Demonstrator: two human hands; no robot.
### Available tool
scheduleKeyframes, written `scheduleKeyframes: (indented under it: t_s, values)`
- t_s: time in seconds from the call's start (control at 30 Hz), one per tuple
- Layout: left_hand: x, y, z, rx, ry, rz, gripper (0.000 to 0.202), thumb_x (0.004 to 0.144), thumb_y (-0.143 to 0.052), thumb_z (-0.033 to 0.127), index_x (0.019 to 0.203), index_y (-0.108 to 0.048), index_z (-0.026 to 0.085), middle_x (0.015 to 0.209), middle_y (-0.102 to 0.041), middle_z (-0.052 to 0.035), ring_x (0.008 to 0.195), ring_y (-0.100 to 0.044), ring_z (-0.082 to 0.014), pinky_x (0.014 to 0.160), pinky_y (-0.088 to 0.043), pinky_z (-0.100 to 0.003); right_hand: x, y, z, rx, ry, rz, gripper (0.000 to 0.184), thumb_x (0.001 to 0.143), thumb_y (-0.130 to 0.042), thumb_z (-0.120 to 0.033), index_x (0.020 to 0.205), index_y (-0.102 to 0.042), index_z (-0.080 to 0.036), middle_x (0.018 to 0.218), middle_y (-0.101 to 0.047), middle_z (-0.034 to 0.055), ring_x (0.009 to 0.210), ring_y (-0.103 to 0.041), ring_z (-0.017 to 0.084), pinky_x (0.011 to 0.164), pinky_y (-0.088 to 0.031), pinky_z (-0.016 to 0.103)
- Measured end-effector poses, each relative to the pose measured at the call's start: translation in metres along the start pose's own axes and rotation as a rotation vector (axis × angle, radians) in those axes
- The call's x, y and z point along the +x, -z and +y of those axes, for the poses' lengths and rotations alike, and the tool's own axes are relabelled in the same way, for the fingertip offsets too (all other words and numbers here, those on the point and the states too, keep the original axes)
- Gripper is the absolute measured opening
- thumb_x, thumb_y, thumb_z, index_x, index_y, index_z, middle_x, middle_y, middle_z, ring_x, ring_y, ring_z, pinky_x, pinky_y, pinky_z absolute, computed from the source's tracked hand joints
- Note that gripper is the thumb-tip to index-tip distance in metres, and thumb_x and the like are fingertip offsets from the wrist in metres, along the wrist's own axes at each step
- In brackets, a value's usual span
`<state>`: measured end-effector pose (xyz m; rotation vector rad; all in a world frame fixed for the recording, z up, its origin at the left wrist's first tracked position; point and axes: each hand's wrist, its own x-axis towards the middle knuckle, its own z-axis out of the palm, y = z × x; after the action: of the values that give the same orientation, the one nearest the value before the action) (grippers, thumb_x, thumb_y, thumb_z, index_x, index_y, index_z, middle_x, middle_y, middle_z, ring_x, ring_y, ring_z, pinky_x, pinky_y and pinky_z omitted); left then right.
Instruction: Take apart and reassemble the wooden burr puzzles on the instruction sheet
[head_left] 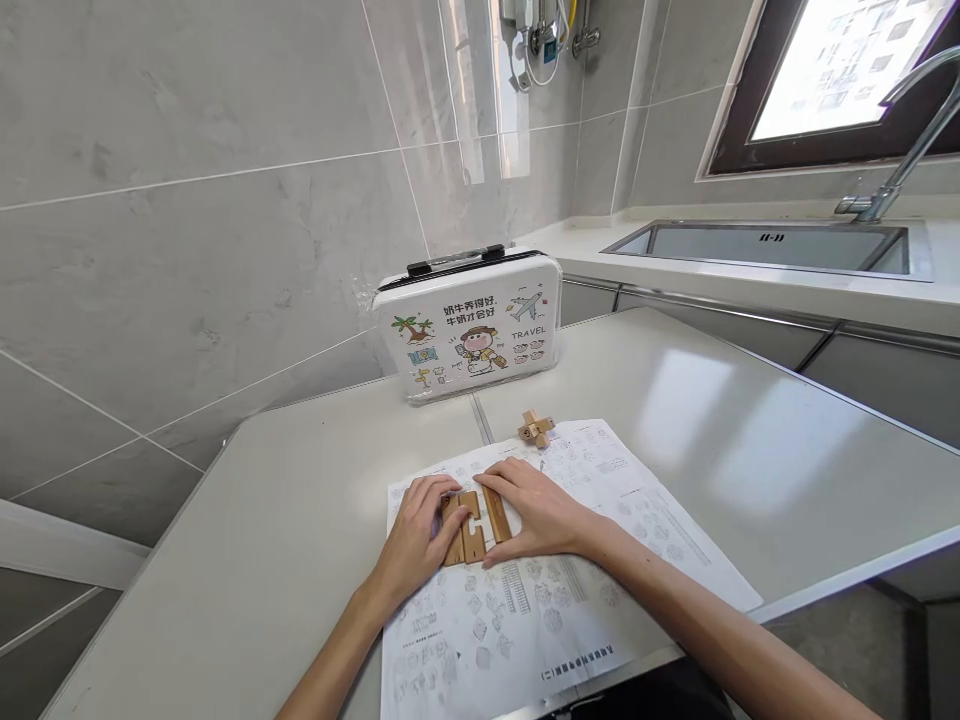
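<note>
Several flat wooden puzzle pieces (pixel 472 541) with notched edges lie side by side on a printed instruction sheet (pixel 555 640). My left hand (pixel 421 530) rests around their left side, its thumb on top of them and its fingers curled over the far edge. To their right, my right hand (pixel 536 508) grips a separate wooden puzzle stick (pixel 496 514) by its two ends, between the thumb and the fingers. A narrow gap parts this stick from the other pieces. An assembled wooden cross-shaped puzzle (pixel 536 429) sits at the sheet's far edge.
A white cartoon-printed case (pixel 476 325) in clear plastic stands at the back of the grey table (pixel 315 520), near the tiled wall (pixel 225 250). At the right are a counter with a sink (pixel 765 240), a faucet (pixel 900 170) and a window (pixel 817 70).
</note>
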<state>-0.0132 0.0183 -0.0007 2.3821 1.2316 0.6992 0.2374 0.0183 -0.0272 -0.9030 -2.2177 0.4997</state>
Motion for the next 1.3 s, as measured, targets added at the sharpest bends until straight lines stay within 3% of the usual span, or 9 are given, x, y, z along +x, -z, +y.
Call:
scheduleKeyframes:
  t_s: [0.13, 0.37, 0.67, 0.87, 0.97, 1.13, 1.3]
  values:
    - [-0.001, 0.001, 0.003, -0.013, -0.010, -0.055, 0.026, 0.107, -0.051, 0.036, 0.131, -0.059, 0.029, 0.137, -0.062, -0.0082, 0.131, -0.053, -0.0277, 0.113, -0.043, -0.046, -0.002, 0.003, 0.000, -0.034, 0.012, -0.028, 0.099, 0.069, -0.087, -0.070, 0.149, -0.051, -0.023, 0.128, -0.060, 0.0153, 0.114, -0.059, 0.035, 0.096, -0.054, 0.053]
    - [-0.001, 0.000, 0.006, 0.002, -0.049, -0.060, 0.027, 0.107, -0.050, 0.032, 0.132, -0.058, 0.029, 0.136, -0.062, -0.0092, 0.130, -0.054, -0.0282, 0.112, -0.044, -0.047, -0.001, 0.001, -0.003, -0.011, 0.040, -0.067, 0.096, 0.072, -0.088, -0.063, 0.150, -0.049, -0.023, 0.128, -0.058, 0.0144, 0.115, -0.058, 0.034, 0.095, -0.056, 0.050]
    - [0.000, 0.002, 0.012, -0.015, -0.068, -0.034, 0.026, 0.108, -0.044, 0.028, 0.129, -0.059, 0.027, 0.132, -0.064, -0.0090, 0.127, -0.056, -0.0272, 0.110, -0.046, -0.045, -0.001, 0.000, -0.001, 0.002, 0.039, -0.079, 0.096, 0.072, -0.087, -0.065, 0.150, -0.050, -0.022, 0.128, -0.059, 0.0154, 0.114, -0.059, 0.034, 0.096, -0.055, 0.052]
    - [0.000, 0.001, 0.011, -0.004, -0.091, -0.031, 0.028, 0.109, -0.041, 0.025, 0.131, -0.058, 0.028, 0.133, -0.063, -0.0075, 0.127, -0.056, -0.0253, 0.109, -0.048, -0.046, -0.001, 0.005, -0.007, 0.100, -0.010, -0.109, 0.094, 0.074, -0.087, -0.061, 0.152, -0.047, -0.025, 0.142, -0.052, 0.0151, 0.124, -0.058, 0.034, 0.103, -0.053, 0.048]
    - [0.000, 0.001, 0.012, 0.002, -0.103, -0.047, 0.027, 0.107, -0.048, 0.027, 0.133, -0.057, 0.028, 0.135, -0.062, -0.0077, 0.129, -0.055, -0.0257, 0.110, -0.048, -0.046, -0.001, 0.006, -0.012, 0.183, -0.054, -0.115, 0.088, 0.078, -0.086, -0.055, 0.152, -0.046, -0.028, 0.146, -0.049, 0.0127, 0.121, -0.061, 0.030, 0.103, -0.054, 0.045]
    - [-0.002, 0.003, 0.016, 0.012, -0.143, -0.068, 0.036, 0.100, -0.061, 0.030, 0.135, -0.056, 0.028, 0.141, -0.060, -0.0096, 0.132, -0.055, -0.0284, 0.110, -0.050, -0.047, -0.001, 0.008, -0.017, 0.266, -0.078, -0.051, 0.057, 0.095, -0.070, -0.034, 0.149, -0.051, -0.029, 0.140, -0.053, 0.0102, 0.114, -0.064, 0.024, 0.104, -0.054, 0.042]
    - [-0.003, 0.002, 0.018, 0.054, -0.186, -0.110, 0.072, 0.079, -0.084, 0.042, 0.142, -0.052, 0.028, 0.148, -0.054, -0.0123, 0.138, -0.050, -0.0353, 0.112, -0.048, -0.053, 0.001, 0.009, -0.019, 0.329, -0.075, -0.026, 0.046, 0.101, -0.057, -0.020, 0.145, -0.052, -0.028, 0.133, -0.057, 0.0091, 0.099, -0.066, 0.019, 0.100, -0.056, 0.041]
